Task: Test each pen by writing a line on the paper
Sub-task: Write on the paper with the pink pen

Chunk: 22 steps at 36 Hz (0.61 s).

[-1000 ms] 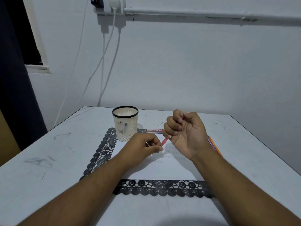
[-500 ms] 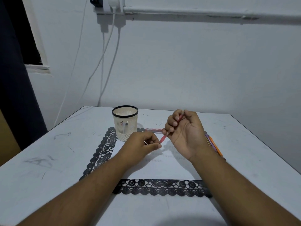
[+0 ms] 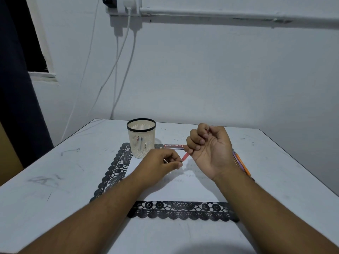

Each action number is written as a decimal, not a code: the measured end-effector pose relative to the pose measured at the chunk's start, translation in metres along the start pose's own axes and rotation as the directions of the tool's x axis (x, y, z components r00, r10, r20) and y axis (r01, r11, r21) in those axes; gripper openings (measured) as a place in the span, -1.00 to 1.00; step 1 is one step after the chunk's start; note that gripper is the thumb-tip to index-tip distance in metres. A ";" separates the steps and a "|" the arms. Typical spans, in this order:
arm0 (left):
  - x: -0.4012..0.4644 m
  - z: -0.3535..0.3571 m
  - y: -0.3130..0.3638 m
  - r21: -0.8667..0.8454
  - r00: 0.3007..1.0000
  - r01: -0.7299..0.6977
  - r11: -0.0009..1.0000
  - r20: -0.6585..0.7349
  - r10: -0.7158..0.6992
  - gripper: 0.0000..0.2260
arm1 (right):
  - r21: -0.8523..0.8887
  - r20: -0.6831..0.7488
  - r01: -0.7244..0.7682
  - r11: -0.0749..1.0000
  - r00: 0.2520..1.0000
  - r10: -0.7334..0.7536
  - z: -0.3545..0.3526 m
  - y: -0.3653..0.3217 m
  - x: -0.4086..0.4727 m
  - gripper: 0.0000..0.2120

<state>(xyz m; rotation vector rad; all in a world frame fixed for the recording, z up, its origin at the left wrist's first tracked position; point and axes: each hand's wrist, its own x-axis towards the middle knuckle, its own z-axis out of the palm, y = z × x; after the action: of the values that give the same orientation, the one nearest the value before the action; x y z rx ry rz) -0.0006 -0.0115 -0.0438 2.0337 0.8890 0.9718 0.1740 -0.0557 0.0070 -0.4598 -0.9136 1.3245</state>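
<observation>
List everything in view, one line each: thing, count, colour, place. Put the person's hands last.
Red pen: 1, red, held above the paper.
Paper: 1 sheet, white with faint writing, on the mat.
Mat: 1, black lace, on the table under the paper.
Pen holder: 1, cream mesh with black rim, at the mat's far left corner; holds a few pens, count unclear.
Boxed pen: 1, red, lying past the paper.
Loose pens: several, orange and purple, right of the paper, partly hidden.
Table: 1, white, scuffed.
Cables: several, white, on the wall.
Left hand: pinches the red pen's tip end.
Right hand: grips the red pen's barrel.
</observation>
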 end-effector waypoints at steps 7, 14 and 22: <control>0.000 0.000 -0.001 -0.019 1.000 0.006 1.000 0.005 -0.005 -0.90 | -0.012 0.033 -0.007 1.000 0.999 0.008 -0.002 0.000 0.001 -0.76; 0.000 0.001 -0.001 -0.034 1.000 0.007 0.999 0.006 -0.007 -0.93 | -0.003 0.054 -0.010 1.000 0.998 0.010 -0.003 0.000 0.001 -0.74; 0.000 0.001 -0.002 -0.038 1.000 0.008 0.999 0.010 -0.008 -0.92 | -0.014 0.057 -0.003 1.000 0.998 0.003 -0.004 0.001 0.001 -0.73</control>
<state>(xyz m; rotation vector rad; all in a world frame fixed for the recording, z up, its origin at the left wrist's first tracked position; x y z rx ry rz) -0.0001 -0.0112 -0.0458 1.9999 0.8664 0.9662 0.1769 -0.0541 0.0040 -0.4361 -0.9696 1.3403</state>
